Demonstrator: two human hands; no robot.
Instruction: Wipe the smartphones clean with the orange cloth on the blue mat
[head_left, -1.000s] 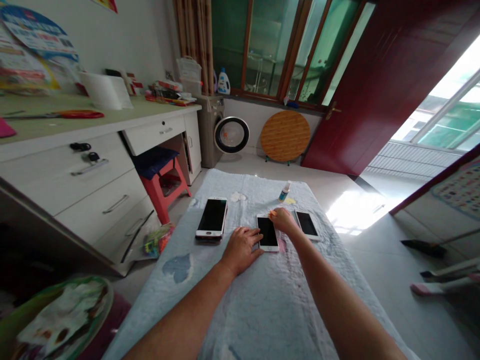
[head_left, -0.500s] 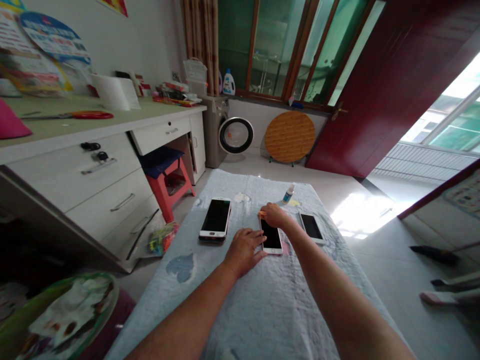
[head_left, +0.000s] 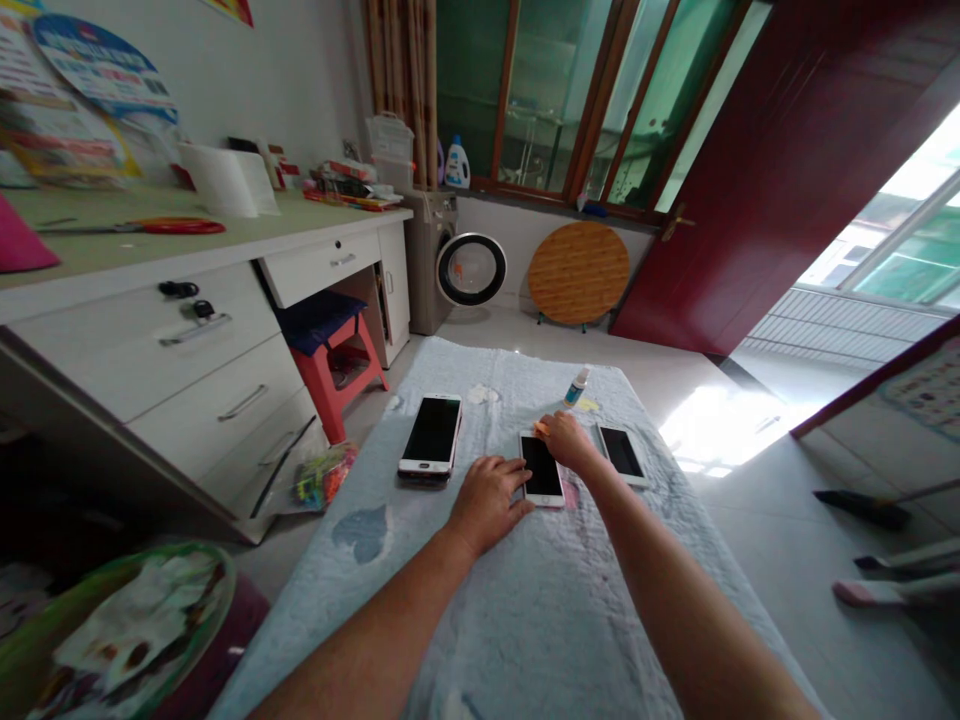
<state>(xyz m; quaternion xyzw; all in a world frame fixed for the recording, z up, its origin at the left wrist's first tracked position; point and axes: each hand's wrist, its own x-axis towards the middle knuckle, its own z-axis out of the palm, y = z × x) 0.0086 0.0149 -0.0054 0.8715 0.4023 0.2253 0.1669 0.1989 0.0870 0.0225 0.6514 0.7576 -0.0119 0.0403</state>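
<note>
A white phone with a dark screen (head_left: 543, 472) lies flat on the pale blue cloth (head_left: 525, 610). My left hand (head_left: 489, 503) rests at its left edge, fingers apart and fingertips touching its side. At the phone's top end, my right hand (head_left: 568, 438) is closed on a small orange cloth (head_left: 541, 429), pressed on the screen. To the left lies a stack of phones (head_left: 431, 437), a white one on top. Another white phone (head_left: 621, 454) lies to the right. Behind my right hand stands a small spray bottle (head_left: 577, 387).
A white desk (head_left: 217, 370) with scissors (head_left: 172, 226) and a paper roll (head_left: 225, 181) runs along the left. Below it are a red stool (head_left: 341, 370) and a waste bin (head_left: 229, 620). A washing machine (head_left: 431, 265) with its door open stands behind.
My right hand has moved slightly right along the phone's top end with the orange cloth. My left hand stays in nearly the same place.
</note>
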